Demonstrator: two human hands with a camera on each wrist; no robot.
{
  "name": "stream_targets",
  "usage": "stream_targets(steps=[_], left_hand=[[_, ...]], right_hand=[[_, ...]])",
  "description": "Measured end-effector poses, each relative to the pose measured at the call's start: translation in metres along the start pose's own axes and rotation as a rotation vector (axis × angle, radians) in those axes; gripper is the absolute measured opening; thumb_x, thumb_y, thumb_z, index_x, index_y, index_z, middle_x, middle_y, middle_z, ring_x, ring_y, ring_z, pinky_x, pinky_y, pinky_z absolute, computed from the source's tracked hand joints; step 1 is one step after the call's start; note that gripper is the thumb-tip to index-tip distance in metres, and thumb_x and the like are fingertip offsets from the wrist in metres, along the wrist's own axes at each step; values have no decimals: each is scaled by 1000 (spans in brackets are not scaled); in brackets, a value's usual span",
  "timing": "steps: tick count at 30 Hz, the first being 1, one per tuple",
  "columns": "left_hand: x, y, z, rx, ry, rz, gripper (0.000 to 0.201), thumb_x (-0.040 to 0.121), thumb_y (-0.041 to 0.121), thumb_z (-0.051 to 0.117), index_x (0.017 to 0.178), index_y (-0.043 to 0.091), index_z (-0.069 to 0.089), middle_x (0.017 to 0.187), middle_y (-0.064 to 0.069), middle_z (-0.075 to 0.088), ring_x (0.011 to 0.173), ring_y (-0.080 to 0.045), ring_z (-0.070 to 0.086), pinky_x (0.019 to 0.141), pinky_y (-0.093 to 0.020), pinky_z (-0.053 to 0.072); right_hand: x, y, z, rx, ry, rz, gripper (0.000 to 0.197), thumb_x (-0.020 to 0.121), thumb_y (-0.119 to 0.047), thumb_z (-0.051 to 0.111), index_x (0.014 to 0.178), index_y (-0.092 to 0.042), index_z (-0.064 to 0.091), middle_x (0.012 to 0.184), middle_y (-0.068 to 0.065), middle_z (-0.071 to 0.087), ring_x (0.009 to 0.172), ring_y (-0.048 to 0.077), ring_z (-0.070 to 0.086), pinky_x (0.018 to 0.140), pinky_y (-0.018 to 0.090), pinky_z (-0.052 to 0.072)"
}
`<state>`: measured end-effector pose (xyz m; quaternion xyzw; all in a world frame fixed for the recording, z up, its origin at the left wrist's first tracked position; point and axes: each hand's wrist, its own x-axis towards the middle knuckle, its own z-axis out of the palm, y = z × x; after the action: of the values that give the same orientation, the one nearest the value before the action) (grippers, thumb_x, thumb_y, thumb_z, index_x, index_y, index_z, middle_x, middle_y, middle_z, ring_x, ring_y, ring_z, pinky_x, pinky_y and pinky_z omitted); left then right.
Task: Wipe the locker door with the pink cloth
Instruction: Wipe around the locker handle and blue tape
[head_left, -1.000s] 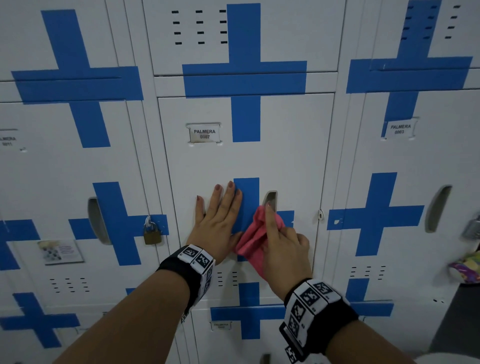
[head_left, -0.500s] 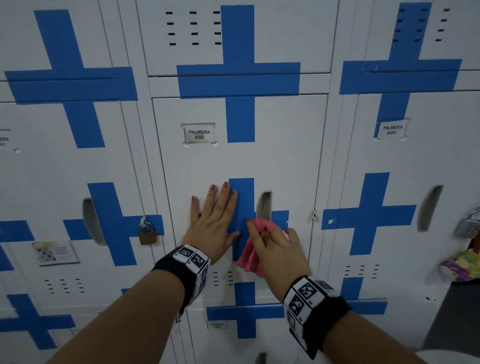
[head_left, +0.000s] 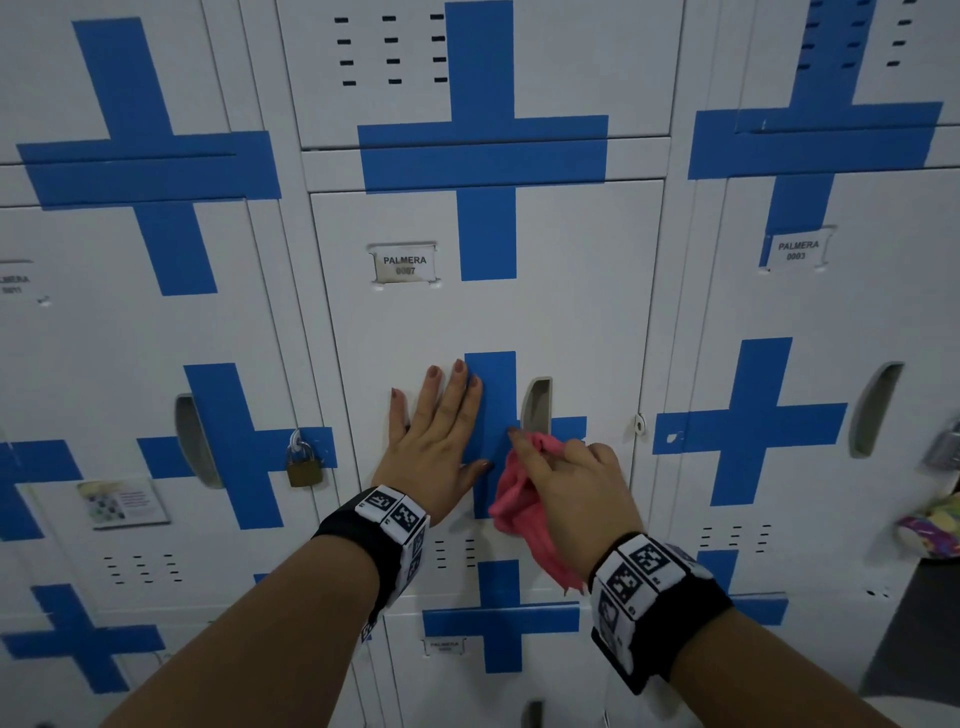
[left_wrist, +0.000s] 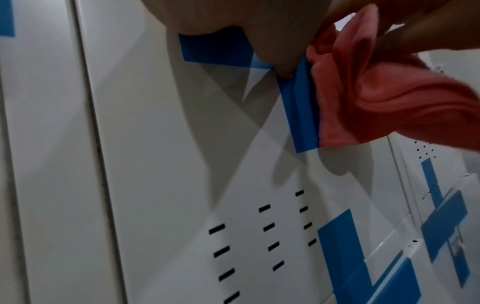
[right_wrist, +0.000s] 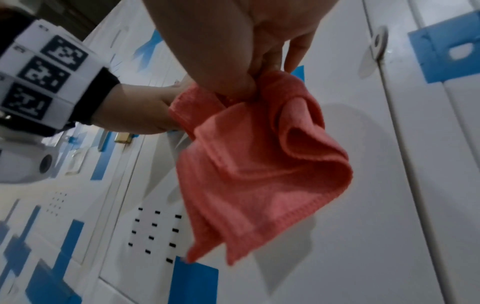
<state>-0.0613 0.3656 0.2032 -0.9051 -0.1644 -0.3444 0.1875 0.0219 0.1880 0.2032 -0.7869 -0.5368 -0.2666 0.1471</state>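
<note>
The white locker door (head_left: 571, 312) with a blue cross and a "PALMERA" label fills the middle of the head view. My left hand (head_left: 441, 421) lies flat against it, fingers straight, left of the recessed handle (head_left: 537, 405). My right hand (head_left: 566, 483) pinches the pink cloth (head_left: 524, 514) just below that handle. The cloth (right_wrist: 259, 164) hangs bunched from the fingers (right_wrist: 233, 82) in the right wrist view, and its folds (left_wrist: 376, 98) touch the blue tape in the left wrist view.
Neighbouring lockers stand on both sides. A brass padlock (head_left: 304, 462) hangs on the left door and a silver padlock (head_left: 943, 447) shows at the right edge. A colourful bundle (head_left: 930, 530) sits at the far right. Vent slots (head_left: 454, 553) lie below my hands.
My right hand has slid down with the cloth from the handle recess to just below it, and its fingers have curled. My left hand has stayed flat on the door.
</note>
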Motion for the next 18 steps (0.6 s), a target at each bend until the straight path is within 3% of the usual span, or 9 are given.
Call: stream_targets(steps=[2, 4, 7, 8, 12, 14, 18], left_hand=[[0, -1, 0, -1, 2, 2, 108, 80, 55, 58, 147, 17, -17, 154, -1, -27, 140, -22, -25, 105, -57, -5], [0, -1, 1, -10, 0, 1, 104, 82, 56, 53, 147, 18, -18, 153, -1, -27, 140, -22, -25, 105, -57, -5], [-1, -2, 1, -5, 3, 12, 97, 82, 56, 42, 147, 16, -17, 153, -2, -27, 141, -24, -23, 103, -60, -4], [-1, -2, 1, 0, -2, 14, 98, 82, 55, 45, 147, 16, -17, 153, -3, -28, 141, -25, -23, 103, -60, -4], [-1, -2, 3, -8, 11, 15, 91, 83, 55, 37, 148, 16, -12, 154, -3, -26, 142, -25, -21, 103, -61, -3], [0, -2, 3, -5, 12, 12, 89, 84, 57, 34, 148, 17, -12, 154, -2, -26, 141, -25, -22, 103, -59, -6], [0, -1, 4, 1, 36, 7, 89, 85, 56, 37, 148, 17, -14, 154, -1, -25, 142, -24, -20, 103, -59, -8]], right_hand=[[-4, -2, -9, 69, 17, 51, 75, 75, -45, 61, 141, -23, 35, 99, 0, 69, 91, 25, 55, 84, 38, 39], [-9, -5, -15, 202, 167, 163, 64, 75, -37, 65, 135, -27, 44, 90, 3, 68, 82, 26, 56, 78, 38, 45], [-8, -7, -21, 507, 312, 331, 58, 81, -52, 29, 138, -43, 33, 102, 8, 59, 91, 26, 54, 87, 44, 48], [-3, -6, -21, 502, 338, 348, 61, 80, -54, 28, 141, -45, 24, 111, 9, 56, 99, 26, 50, 93, 45, 46], [18, -4, -9, 172, 229, 159, 94, 79, -35, 66, 147, -32, 1, 146, 1, 39, 136, 22, 17, 112, 55, 15], [20, -3, 3, 94, 179, 69, 91, 82, -29, 62, 147, -31, -2, 150, -4, 33, 142, 26, 7, 111, 60, 6], [10, -1, 16, -1, 142, 0, 88, 77, -19, 59, 149, -25, 8, 151, 1, 31, 141, 29, 3, 109, 57, 10]])
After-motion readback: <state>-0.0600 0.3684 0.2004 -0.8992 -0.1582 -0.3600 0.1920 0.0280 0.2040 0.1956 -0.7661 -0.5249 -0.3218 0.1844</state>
